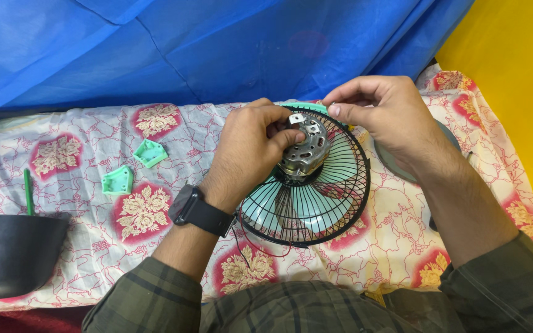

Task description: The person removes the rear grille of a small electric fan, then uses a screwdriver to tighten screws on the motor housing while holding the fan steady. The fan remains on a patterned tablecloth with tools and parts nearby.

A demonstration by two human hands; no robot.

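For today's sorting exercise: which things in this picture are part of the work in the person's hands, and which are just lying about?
In hand:
- round black wire fan guard with pale green blades
- silver metal fan motor, touched by the left hand
- right hand, pinching above the guard's rim

Lying about:
- two small green plastic pieces
- black plastic housing
- green stick
- floral cloth

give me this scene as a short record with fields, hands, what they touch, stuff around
left hand: left hand grips the metal fan motor from the left, fingers curled on its top
right hand: right hand hovers above the motor's far side, thumb and forefinger pinched; what they hold is too small to tell
fan: black wire fan guard with pale green blades behind it, motor at its hub
wrist: black smartwatch on the left wrist
surface: floral cloth
nearby: two green plastic pieces, green screwdriver, black housing
backdrop: blue tarp
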